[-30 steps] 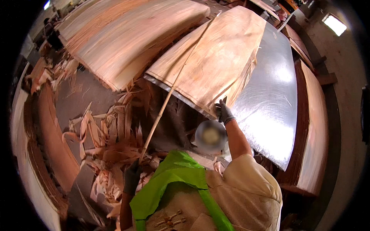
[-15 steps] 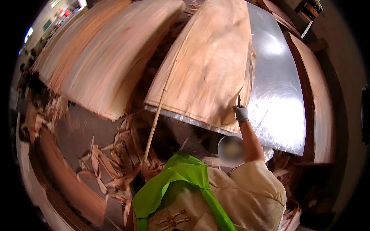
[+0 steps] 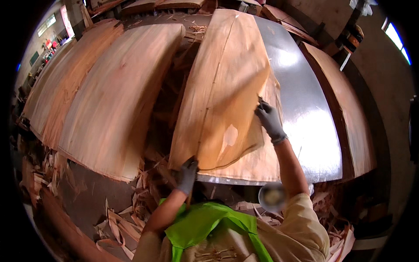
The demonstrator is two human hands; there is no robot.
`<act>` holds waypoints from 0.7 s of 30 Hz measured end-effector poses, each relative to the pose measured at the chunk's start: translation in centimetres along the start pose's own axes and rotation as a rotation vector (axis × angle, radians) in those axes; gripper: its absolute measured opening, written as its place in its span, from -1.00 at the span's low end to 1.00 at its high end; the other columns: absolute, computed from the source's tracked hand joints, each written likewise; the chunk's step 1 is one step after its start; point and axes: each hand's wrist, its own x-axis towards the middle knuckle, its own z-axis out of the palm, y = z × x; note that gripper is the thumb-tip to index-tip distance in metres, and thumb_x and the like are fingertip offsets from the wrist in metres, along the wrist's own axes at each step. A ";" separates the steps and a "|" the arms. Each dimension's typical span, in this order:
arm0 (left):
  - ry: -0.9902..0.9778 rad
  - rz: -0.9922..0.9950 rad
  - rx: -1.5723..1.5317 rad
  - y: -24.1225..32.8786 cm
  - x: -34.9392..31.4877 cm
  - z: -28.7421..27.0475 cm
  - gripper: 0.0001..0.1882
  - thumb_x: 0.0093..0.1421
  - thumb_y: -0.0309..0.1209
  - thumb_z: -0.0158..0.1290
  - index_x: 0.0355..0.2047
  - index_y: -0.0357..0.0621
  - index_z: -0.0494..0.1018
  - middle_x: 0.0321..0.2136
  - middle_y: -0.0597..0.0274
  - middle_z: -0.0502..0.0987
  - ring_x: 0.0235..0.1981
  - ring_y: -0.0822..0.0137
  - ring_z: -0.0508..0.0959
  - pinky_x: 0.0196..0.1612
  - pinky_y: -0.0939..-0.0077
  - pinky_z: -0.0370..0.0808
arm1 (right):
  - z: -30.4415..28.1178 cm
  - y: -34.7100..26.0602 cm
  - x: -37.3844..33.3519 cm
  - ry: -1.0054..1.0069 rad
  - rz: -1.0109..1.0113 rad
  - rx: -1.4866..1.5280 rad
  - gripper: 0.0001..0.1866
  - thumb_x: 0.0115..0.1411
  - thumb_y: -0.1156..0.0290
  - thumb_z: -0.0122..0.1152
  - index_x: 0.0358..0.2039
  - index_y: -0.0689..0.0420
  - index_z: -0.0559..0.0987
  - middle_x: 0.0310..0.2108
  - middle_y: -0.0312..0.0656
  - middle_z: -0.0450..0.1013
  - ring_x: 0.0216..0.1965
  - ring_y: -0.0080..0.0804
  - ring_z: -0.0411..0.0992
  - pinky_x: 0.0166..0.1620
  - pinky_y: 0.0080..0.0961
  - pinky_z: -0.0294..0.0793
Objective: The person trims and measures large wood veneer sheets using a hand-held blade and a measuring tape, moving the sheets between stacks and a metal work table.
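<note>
A thin, pale wood veneer sheet [image 3: 238,111] lies on top of a stack; its right side is raised and bows, its near edge curving up. My right hand [image 3: 270,121], in a grey glove, is closed at the raised right edge; a small dark object, too small to name, shows at its fingertips. A thin jointed stick [image 3: 212,89] runs lengthwise over the sheet. At the stick's near end, by the sheet's near left corner, my gloved left hand [image 3: 188,175] is closed around it. Other veneer [image 3: 251,169] shows beneath the raised part.
A shiny metal surface [image 3: 305,118] lies right of the sheet, with another veneer stack [image 3: 342,105] beyond. Large stacks [image 3: 118,96] stand at the left. A round container [image 3: 272,197] sits below the near edge. Torn veneer scraps [image 3: 124,229] litter the floor.
My left hand has come into view at the stick's near end. My right hand has moved up and left, lifting the sheet's right side. The view has shifted.
</note>
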 end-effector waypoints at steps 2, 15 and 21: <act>-0.058 -0.128 -0.183 0.0 3.2 1.8 -0.68 0.18 -0.36 0.01 -0.05 -0.14 0.41 -0.62 0.34 0.43 -0.75 0.55 0.29 -0.71 0.67 0.26 | 5.7 -3.7 2.9 -0.109 0.158 -0.102 -0.72 0.02 0.47 0.10 -0.25 0.32 0.53 -0.44 -0.21 0.48 -0.41 -0.49 0.36 -0.30 -0.51 0.36; -0.555 0.187 0.339 -8.0 0.4 -3.1 -0.75 0.13 -0.47 0.02 -0.19 -0.24 0.28 -0.42 0.13 0.46 -0.38 0.30 0.56 -0.37 0.44 0.48 | 38.0 6.4 6.3 -0.585 0.110 -0.940 -0.64 -0.06 0.17 0.05 -0.47 0.22 0.60 -0.39 0.09 0.50 -0.31 0.01 0.49 -0.20 -0.21 0.47; -0.840 0.452 0.325 -9.7 1.4 -3.0 -0.68 0.15 -0.35 0.02 -0.12 -0.23 0.32 -0.43 0.17 0.48 -0.39 0.32 0.49 -0.32 0.40 0.42 | 35.8 7.4 4.0 -0.938 0.045 -0.656 -0.60 -0.02 0.12 0.09 -0.38 0.23 0.58 -0.36 0.07 0.51 -0.33 -0.06 0.48 -0.24 -0.26 0.42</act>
